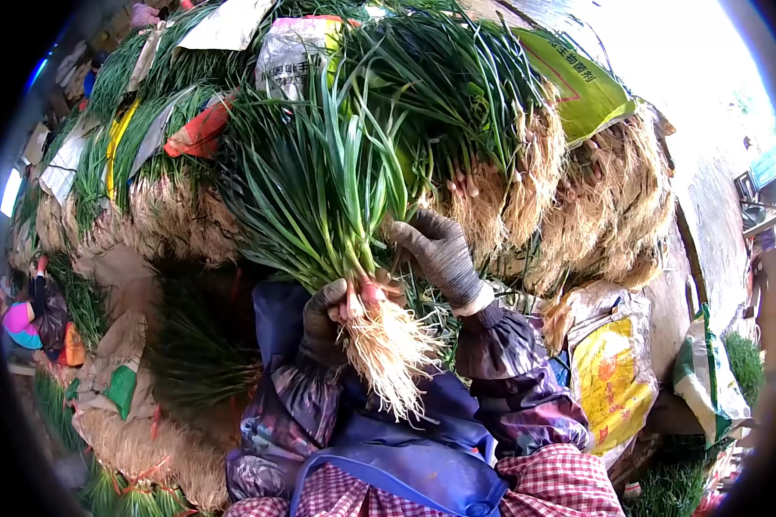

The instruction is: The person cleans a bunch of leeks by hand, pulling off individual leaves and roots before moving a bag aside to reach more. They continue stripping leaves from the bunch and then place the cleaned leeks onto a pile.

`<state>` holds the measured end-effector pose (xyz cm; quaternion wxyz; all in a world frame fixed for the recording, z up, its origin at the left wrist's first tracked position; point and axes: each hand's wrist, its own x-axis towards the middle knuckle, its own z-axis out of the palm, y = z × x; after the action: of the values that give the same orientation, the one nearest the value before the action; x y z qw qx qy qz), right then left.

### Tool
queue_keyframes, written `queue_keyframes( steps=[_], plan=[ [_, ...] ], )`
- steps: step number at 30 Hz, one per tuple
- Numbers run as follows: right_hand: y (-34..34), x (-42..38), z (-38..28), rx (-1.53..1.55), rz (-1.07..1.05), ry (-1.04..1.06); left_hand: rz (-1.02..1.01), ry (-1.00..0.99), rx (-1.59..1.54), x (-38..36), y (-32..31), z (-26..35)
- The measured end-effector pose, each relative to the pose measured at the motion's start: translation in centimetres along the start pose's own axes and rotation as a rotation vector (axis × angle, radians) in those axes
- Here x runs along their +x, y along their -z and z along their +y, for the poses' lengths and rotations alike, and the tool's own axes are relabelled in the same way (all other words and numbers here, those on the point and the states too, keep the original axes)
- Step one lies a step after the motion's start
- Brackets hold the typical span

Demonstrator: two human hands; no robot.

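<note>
A bunch of green garlic (332, 207) stands upright before my chest, its flat leaves fanning upward. Its reddish bulbs and pale stringy roots (390, 353) hang below. My left hand (323, 320), in a grey knit glove, is closed around the bunch at the bulbs; part of its fingers is behind the stems. To the right, my gloved right hand (440, 256) is beside the leaves with thumb and fingers bent together. Whatever it pinches, perhaps a leaf, is too small to make out.
Stacked green garlic with dangling roots (612, 202) rises in front. Printed sacks lie about, including a green one (578, 82) on the pile and a yellow one (614, 375) at right. More bundles (147, 452) lie lower left. Another person (28, 319) is at far left.
</note>
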<state>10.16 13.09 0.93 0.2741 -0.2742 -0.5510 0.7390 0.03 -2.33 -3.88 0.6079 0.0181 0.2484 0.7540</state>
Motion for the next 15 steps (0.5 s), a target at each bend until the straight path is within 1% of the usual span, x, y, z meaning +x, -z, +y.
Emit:
queue_keyframes(
  steps=[2, 3, 4, 5, 6, 7, 8, 9, 10, 11, 12, 13, 14, 15],
  plan=[
    [-0.1, 0.2, 1.3, -0.05, 0.026, 0.214, -0.076, 0.019, -0.047, 0.2, 0.9, 0.0],
    [0.8, 0.0, 1.2, -0.087, 0.173, 0.181, -0.11, 0.022, -0.072, 0.1, 1.3, 0.1],
    [2.5, 0.3, 1.0, -0.051, 0.268, 0.151, -0.022, 0.025, -0.049, -0.3, 0.0, 0.2],
    [3.5, 0.1, 0.2, -0.204, 0.315, 0.201, -0.228, 0.033, -0.141, -0.1, 0.7, 0.4],
    [6.6, 0.1, 2.0, -0.346, 0.177, 0.18, -0.431, 0.037, -0.226, 0.1, 1.7, 0.5],
    [8.4, -0.9, 3.0, -0.598, 0.074, 0.048, -0.439, 0.023, -0.202, 0.4, 2.0, 0.2],
    [10.9, -1.7, 4.4, -1.403, -0.165, 0.243, -0.377, 0.108, -0.128, -0.5, -0.8, 0.8],
    [10.8, -3.1, 4.0, -1.509, -0.415, 0.063, -0.353, 0.051, -0.145, -0.3, -0.9, 0.6],
    [11.9, -4.6, 4.9, -1.631, -0.594, -0.042, -0.327, -0.006, -0.166, -0.3, -0.7, 0.3],
    [12.9, -6.0, 5.8, -1.731, -0.791, -0.136, -0.343, -0.015, -0.154, -0.1, -0.4, 0.2],
    [11.2, -6.1, 4.4, -1.703, -0.666, -0.294, -0.359, -0.025, -0.143, 0.1, -0.1, 0.1],
    [11.5, -6.1, 5.2, -1.216, -0.431, -0.125, -0.374, -0.034, -0.131, 0.3, 0.2, -0.1],
    [9.6, -6.2, 4.6, -0.71, -0.201, 0.011, -0.407, -0.077, -0.108, 0.4, 0.4, -0.2],
    [7.9, -6.2, 2.9, -0.615, -0.184, 0.111, -0.29, -0.086, -0.006, 0.8, 0.9, -0.4]
  ],
)
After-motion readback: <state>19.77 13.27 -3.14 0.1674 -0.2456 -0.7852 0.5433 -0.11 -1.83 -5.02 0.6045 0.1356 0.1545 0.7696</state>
